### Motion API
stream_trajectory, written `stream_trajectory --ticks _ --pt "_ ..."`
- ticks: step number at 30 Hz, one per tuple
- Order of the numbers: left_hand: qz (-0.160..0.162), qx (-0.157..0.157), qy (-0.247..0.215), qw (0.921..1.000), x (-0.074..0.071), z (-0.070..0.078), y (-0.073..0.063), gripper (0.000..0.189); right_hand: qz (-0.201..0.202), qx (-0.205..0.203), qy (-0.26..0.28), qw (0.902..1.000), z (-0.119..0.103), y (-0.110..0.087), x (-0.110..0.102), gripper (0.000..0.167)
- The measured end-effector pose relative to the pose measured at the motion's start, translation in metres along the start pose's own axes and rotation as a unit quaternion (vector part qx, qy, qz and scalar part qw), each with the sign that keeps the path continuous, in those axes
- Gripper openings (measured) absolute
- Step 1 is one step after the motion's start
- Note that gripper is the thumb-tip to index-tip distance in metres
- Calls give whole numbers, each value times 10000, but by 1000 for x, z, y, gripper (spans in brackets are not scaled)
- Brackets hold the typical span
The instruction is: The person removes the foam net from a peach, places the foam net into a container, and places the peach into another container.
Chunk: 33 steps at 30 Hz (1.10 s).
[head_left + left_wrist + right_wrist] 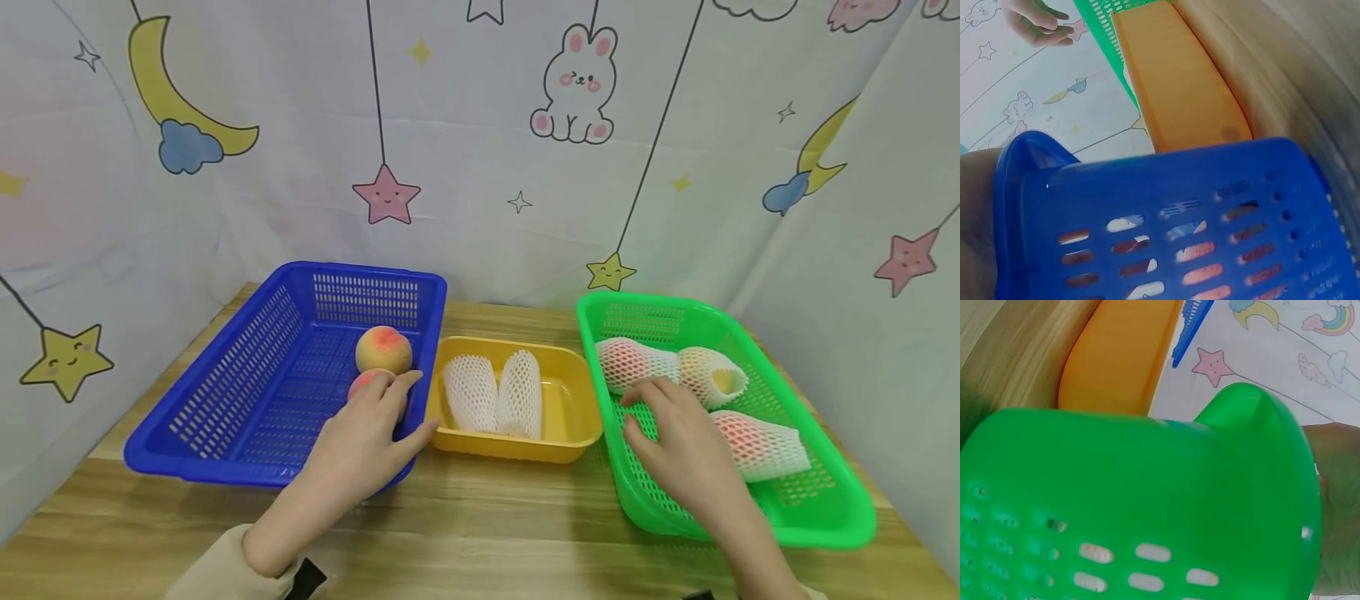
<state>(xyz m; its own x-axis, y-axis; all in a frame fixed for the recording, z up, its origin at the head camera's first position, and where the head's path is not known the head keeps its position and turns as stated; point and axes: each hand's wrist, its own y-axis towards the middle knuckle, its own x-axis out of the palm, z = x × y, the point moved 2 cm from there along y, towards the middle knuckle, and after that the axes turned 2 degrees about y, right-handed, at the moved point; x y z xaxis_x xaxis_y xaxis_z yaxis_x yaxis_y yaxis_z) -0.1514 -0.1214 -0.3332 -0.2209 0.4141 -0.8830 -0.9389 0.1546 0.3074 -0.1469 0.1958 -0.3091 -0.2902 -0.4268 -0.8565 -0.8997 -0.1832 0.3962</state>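
My left hand (pixel 360 437) reaches over the right side of a blue basket (pixel 285 375). Its fingers lie over the nearer peach (pixel 369 380), which they partly hide, while the thumb stretches out across the rim, apart from the fruit. Another peach (pixel 384 350) sits just behind. Over the left part of a green basket (pixel 817 533) hovers my right hand (pixel 682 442), its fingers loosely bent and holding nothing. Near it lie peaches in white foam nets: one at the back left (pixel 622 364), one beside it (pixel 701 377) and one in front (pixel 757 447).
Between the baskets stands a yellow tray (pixel 562 400) with two white foam net sleeves, a left one (pixel 471 392) and a right one (pixel 521 392). Both baskets have raised rims. A printed curtain (pixel 480 108) hangs behind the wooden table (pixel 495 525).
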Motion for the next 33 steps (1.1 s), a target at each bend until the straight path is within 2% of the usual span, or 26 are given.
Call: stream_trajectory --ticks 5,10,15,23,28,33 --pt "-274 -106 38 9996 5 3 -1 59 65 -187 -224 9996 7 -1 0 11" --pt "-314 -34 91 9995 8 6 -3 59 65 -330 -474 9983 14 -3 2 12" --pt "-183 77 225 9996 8 7 -5 57 13 -404 -653 9970 22 -6 3 15" --pt "163 454 543 9974 7 14 -12 53 -45 -515 -912 9945 40 -14 3 17" --pt "326 494 740 9955 12 16 -16 54 -126 -526 -1061 9929 54 -19 1 20" --pt "438 537 1035 9922 19 18 -20 57 -38 -591 -1160 9915 67 -26 0 20"
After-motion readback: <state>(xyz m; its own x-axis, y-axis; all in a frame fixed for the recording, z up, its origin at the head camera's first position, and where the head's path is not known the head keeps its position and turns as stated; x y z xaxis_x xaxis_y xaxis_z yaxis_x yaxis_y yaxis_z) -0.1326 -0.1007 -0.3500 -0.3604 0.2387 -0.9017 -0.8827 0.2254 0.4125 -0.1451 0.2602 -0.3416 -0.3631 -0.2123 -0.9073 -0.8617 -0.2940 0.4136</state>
